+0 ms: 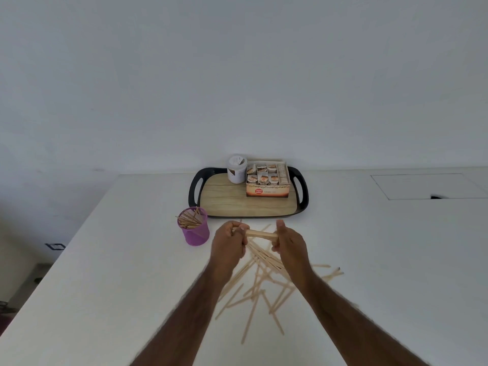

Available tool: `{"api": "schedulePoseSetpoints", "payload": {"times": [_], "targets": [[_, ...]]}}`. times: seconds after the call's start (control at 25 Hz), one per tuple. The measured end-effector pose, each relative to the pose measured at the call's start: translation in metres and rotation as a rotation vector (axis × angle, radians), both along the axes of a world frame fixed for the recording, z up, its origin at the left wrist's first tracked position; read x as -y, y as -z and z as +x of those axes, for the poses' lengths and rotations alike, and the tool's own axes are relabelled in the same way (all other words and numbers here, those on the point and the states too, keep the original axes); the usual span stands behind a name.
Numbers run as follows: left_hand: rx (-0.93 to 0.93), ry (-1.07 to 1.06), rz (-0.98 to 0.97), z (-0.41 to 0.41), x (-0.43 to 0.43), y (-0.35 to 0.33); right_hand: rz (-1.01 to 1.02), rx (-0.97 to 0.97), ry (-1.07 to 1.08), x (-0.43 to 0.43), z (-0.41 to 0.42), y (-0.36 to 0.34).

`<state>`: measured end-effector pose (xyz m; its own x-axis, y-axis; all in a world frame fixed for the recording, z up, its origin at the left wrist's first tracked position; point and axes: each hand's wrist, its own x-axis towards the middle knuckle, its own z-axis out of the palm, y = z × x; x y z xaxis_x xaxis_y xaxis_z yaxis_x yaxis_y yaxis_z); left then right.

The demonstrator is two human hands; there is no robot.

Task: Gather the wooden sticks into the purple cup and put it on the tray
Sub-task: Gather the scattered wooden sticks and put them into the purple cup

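A bundle of wooden sticks [261, 234] is held level above the table between both hands. My left hand [228, 245] grips its left end and my right hand [289, 243] grips its right end. Below and behind the hands, several loose wooden sticks [260, 283] lie scattered on the white table. The purple mesh cup [196, 232] stands upright to the left of my left hand, with several sticks inside it. The tray [224, 204], with a wood-look floor and black rim, sits just beyond the hands.
On the tray's far side stand a white tub [237, 169] and a cardboard box of small packets [268, 180]. A rectangular hatch [427, 186] is set in the table at the far right. The table's left edge [66, 247] runs diagonally.
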<state>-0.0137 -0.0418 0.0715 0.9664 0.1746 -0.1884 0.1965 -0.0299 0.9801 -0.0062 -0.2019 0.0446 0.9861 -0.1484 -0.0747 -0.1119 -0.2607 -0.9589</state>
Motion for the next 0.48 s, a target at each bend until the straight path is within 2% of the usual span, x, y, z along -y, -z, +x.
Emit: {"api": "schedulePoseSetpoints", "payload": {"times": [0.04, 0.12, 0.2, 0.32, 0.48], "targets": [[0.0, -0.009, 0.068, 0.005, -0.014, -0.004, -0.185, 0.015, -0.054, 0.009, -0.005, 0.011], [0.053, -0.036, 0.267, 0.017, -0.046, -0.016, -0.697, 0.011, -0.199, 0.032, -0.016, 0.042], [0.141, -0.084, 0.476, 0.031, -0.083, -0.034, -0.997, -0.051, -0.312, 0.05, -0.025, 0.074], [0.214, -0.119, 0.774, 0.056, -0.131, -0.055, -1.089, -0.119, -0.374, 0.067, -0.033, 0.105], [0.168, -0.075, 1.077, 0.082, -0.158, -0.05, -1.148, -0.122, -0.372, 0.069, -0.036, 0.118]]}}
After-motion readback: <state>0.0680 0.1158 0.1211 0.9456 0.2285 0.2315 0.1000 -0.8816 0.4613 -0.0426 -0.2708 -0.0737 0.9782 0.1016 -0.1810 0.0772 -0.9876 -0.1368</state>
